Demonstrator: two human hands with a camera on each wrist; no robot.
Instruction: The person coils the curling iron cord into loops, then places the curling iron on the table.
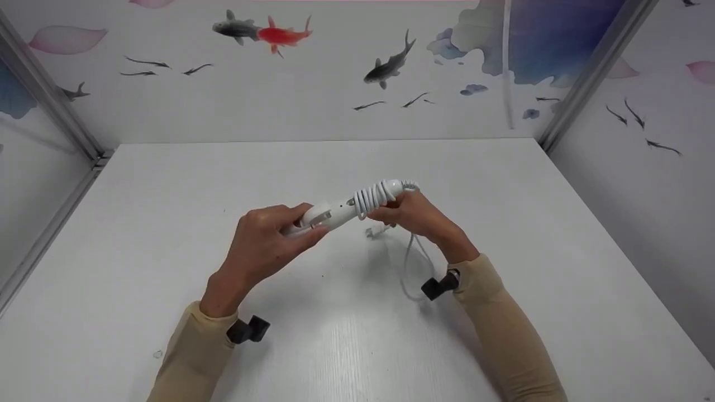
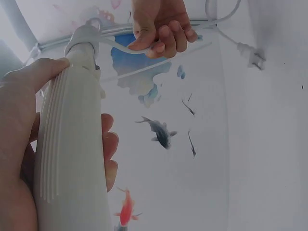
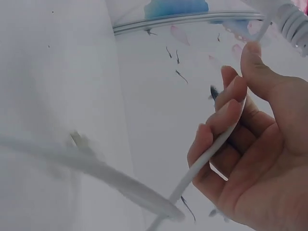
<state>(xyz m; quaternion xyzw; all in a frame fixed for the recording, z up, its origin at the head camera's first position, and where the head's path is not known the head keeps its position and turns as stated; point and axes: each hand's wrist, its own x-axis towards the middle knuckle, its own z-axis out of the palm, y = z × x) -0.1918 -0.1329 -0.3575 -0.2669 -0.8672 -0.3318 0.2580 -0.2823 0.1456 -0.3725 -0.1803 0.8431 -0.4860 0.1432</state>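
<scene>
A white curling iron point(image 1: 339, 215) is held above the table, tilted up to the right. My left hand point(image 1: 258, 241) grips its thick ribbed body point(image 2: 74, 139), thumb along one side and fingertips showing on the other. Several turns of white power cord point(image 1: 373, 199) wrap the far end. My right hand point(image 1: 418, 216) is just beside that end and pinches the cord between thumb and fingers. In the right wrist view the cord point(image 3: 207, 153) runs across the curled fingers. Its loose part hangs in a loop below the hand, with the two-pin plug point(image 2: 249, 55) dangling.
The white tabletop point(image 1: 335, 340) lies under both hands. Walls printed with fish and petals point(image 1: 279, 84) stand at the back and sides, with metal posts point(image 1: 600, 72) at the corners. Each sleeve carries a small black wrist mount point(image 1: 248, 329).
</scene>
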